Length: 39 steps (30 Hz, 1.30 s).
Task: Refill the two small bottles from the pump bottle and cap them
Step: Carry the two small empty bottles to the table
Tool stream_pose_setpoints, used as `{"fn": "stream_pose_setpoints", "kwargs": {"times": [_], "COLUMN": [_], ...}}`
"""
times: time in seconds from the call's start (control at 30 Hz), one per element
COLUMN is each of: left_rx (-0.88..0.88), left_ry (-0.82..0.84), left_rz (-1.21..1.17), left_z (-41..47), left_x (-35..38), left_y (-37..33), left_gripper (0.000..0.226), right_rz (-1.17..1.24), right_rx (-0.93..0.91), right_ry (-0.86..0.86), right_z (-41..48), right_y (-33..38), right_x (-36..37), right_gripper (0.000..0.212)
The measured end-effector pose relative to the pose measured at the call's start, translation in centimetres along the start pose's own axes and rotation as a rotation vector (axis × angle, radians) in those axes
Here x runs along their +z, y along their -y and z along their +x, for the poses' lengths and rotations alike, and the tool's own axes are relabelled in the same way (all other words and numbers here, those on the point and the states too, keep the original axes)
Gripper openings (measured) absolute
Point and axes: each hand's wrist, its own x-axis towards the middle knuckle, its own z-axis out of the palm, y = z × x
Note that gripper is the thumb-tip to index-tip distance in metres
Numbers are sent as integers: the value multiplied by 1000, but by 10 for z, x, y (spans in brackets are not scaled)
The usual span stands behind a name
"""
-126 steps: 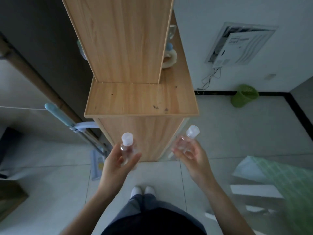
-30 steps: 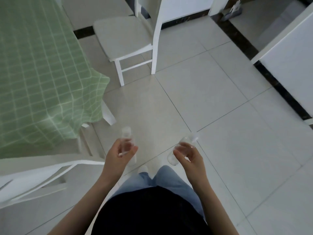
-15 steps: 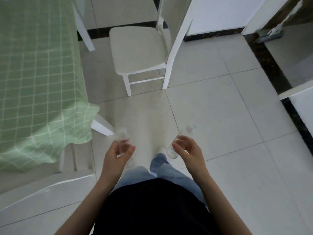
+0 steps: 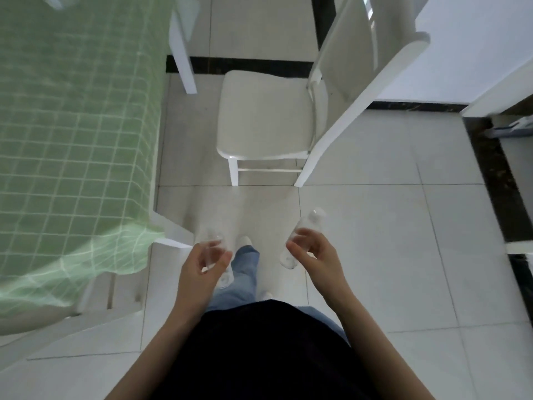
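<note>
I carry two small clear capped bottles in front of my waist, above the tiled floor. My left hand (image 4: pixel 202 267) grips one small bottle (image 4: pixel 213 238) upright, fingers and thumb curled round its body. My right hand (image 4: pixel 314 255) grips the other small bottle (image 4: pixel 310 223), tilted with its cap up and to the right. Both bottles are see-through and blurred. No pump bottle is in view.
A table with a green checked cloth (image 4: pixel 72 140) fills the left side. A white chair (image 4: pixel 268 122) stands straight ahead, its back to the right. Another white chair (image 4: pixel 95 319) is at my lower left. A white wall or cabinet (image 4: pixel 476 39) is at right.
I have turned away from the wooden shelf and walked across the tiled floor; the table and white chair have come closer. Both hands keep hold of their bottles.
</note>
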Motion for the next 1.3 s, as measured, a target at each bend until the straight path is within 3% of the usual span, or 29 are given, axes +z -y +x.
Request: {"fn": "stream_pose_setpoints", "kwargs": {"times": [0.2,0.43,0.87,1.07,1.3], "left_rx": [22,16,-82,-125,-89], "left_ry": [-52,-136,-575,-725,-810], "left_rz": [-34,-32,-172,-240,-420], "left_z": [78,148,205,220,249], "left_x": [11,10,48,42,-8], "left_y": [-42,-79,-112,-119,-130], "left_gripper": [23,22,28,26,23], "right_rz": [-12,-66,-291,-381,-463], "right_rx": [-58,-74,-76,-74,-100], "right_ry": [27,154,609,738,810], "right_z": [83,163,299,335,353], "right_y": [47,90,168,193,212], "right_x": [18,41,67,104,180], "right_gripper": [28,24,28,17,20]}}
